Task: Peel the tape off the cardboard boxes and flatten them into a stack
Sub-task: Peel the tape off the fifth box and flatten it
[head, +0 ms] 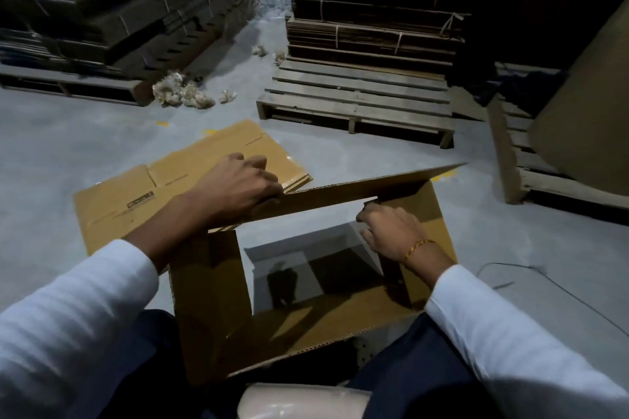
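Flattened boxes (190,187) lie on the floor just beyond and under the left hand (235,187). The left hand grips the far flap edge of the open box (306,282). The right hand (391,231), fingers curled, is at the box's right inner wall; can't tell if it's pinching tape. Step looks like collapsing this box: bottom already open, floor visible through it. Next: push opposite corners together, lay it on the stack. Print on the flattened box is too blurred to read.
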A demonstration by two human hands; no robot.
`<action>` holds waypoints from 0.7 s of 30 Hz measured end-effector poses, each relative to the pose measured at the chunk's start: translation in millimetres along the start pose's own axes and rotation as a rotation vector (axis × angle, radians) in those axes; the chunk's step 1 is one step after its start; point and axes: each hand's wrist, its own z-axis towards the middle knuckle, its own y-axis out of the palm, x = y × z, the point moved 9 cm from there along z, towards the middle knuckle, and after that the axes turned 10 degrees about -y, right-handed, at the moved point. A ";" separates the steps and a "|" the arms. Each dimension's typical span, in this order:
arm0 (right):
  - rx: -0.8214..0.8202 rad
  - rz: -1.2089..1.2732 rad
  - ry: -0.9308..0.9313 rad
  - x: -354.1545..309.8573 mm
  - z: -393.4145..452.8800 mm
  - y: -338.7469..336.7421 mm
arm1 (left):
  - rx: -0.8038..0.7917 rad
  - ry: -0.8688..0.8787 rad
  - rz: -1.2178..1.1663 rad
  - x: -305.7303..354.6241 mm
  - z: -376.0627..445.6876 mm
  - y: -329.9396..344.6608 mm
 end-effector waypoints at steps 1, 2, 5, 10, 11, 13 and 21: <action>-0.113 -0.039 -0.019 5.2 6.6 15.0 | 0.034 0.009 0.002 2.5 1.1 -3.9; -0.207 -0.078 -0.028 10.2 9.9 26.4 | 0.047 0.018 0.004 3.4 1.9 -5.6; -0.355 -0.204 0.002 29.8 9.2 46.8 | 0.041 0.045 0.001 4.1 1.6 -2.1; -0.194 -0.415 -0.097 38.0 -6.1 28.7 | 0.058 0.024 -0.027 -3.0 -0.9 -0.3; -0.153 -0.419 -0.101 42.0 -12.1 20.8 | 0.058 0.018 -0.028 -3.8 -1.1 0.3; -0.057 -0.424 -0.119 51.7 -26.7 4.5 | 0.054 0.010 -0.042 -2.4 -0.3 -0.4; 0.470 -0.154 0.088 99.4 -65.4 -79.6 | 0.154 0.010 -0.099 1.0 6.5 -24.0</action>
